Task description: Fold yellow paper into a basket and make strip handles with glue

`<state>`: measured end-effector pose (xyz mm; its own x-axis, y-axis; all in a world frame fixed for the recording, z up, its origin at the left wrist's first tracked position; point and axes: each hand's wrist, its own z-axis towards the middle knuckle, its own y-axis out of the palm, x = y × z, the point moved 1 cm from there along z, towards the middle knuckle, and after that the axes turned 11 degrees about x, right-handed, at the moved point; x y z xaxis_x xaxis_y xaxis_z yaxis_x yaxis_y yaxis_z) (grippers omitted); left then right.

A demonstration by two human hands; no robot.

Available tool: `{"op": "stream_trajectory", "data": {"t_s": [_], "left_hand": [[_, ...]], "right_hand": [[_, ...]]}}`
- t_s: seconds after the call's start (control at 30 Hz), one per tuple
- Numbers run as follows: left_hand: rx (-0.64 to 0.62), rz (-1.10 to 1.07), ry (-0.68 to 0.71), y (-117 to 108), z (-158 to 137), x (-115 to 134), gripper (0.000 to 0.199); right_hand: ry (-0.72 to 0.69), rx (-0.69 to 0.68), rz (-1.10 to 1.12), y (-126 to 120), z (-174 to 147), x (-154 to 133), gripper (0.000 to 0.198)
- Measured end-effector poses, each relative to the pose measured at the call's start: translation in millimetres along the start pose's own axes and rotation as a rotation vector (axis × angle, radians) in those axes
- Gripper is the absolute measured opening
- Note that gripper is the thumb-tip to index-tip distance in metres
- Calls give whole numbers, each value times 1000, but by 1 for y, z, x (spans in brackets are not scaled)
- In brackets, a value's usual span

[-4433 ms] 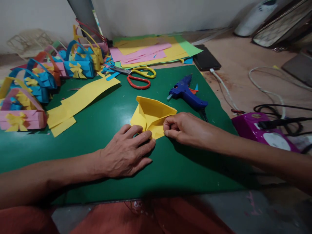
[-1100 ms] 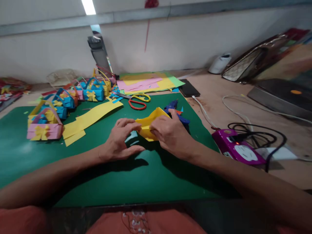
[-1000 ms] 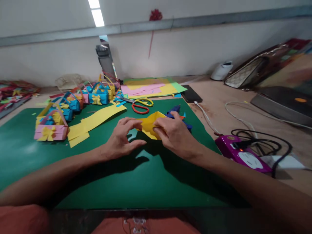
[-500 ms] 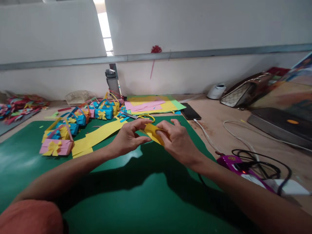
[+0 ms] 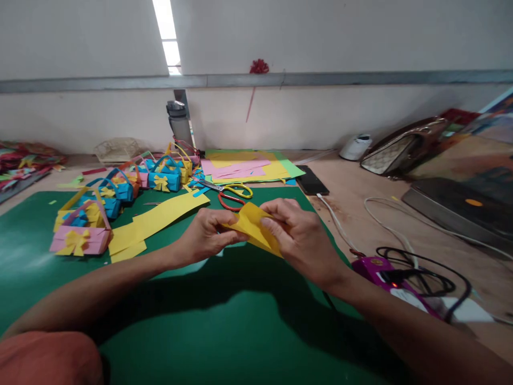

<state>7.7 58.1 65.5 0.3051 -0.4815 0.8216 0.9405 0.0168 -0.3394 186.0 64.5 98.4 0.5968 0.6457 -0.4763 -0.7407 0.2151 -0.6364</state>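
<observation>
Between my two hands is a folded piece of yellow paper [image 5: 260,227], held above the green mat [image 5: 224,331]. My left hand [image 5: 208,232] pinches its left end between thumb and fingers. At the other end, my right hand [image 5: 298,235] grips the paper, the thumb lying on its upper face. Scissors [image 5: 232,200] with one red and one yellow handle lie just beyond the paper. Left of my left hand, flat yellow strips [image 5: 160,222] rest on the mat. Small paper baskets with bows, such as a pink basket [image 5: 82,240] and a blue basket [image 5: 165,181], stand farther left.
Coloured paper sheets [image 5: 248,166] are stacked at the back, beside a phone [image 5: 312,181] on a white cable. A grey bottle [image 5: 179,125] stands by the wall. To the right are a purple power strip [image 5: 372,267], black cords and a handbag [image 5: 387,155].
The yellow paper is turned and opened out more, showing a wider face. Both hands are slightly lower in view. More of the scissors, including the red handle, shows now.
</observation>
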Motion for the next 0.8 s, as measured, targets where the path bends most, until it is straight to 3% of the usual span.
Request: {"op": "stream_trajectory", "data": {"t_s": [0.17, 0.3, 0.43, 0.53, 0.63, 0.73, 0.8], "left_hand": [[-71, 12, -23, 1, -3, -3, 29], [-108, 69, -34, -2, -5, 1, 27], [-104, 44, -89, -3, -7, 6, 28], [-121, -54, -255, -2, -9, 9, 29], [-184, -62, -367, -5, -8, 14, 33], [-237, 83, -352, -16, -7, 23, 30], [-258, 238, -272, -23, -6, 29, 28]], "right_hand": [[343, -316, 346, 5, 8, 4, 20], [486, -401, 418, 4, 12, 7, 5], [412, -361, 327, -3, 12, 5, 11], [337, -310, 224, -5, 10, 5, 16], [291, -348, 218, -4, 8, 7, 22], [230, -391, 219, -4, 8, 8, 22], [174, -408, 200, -4, 8, 8, 21]]}}
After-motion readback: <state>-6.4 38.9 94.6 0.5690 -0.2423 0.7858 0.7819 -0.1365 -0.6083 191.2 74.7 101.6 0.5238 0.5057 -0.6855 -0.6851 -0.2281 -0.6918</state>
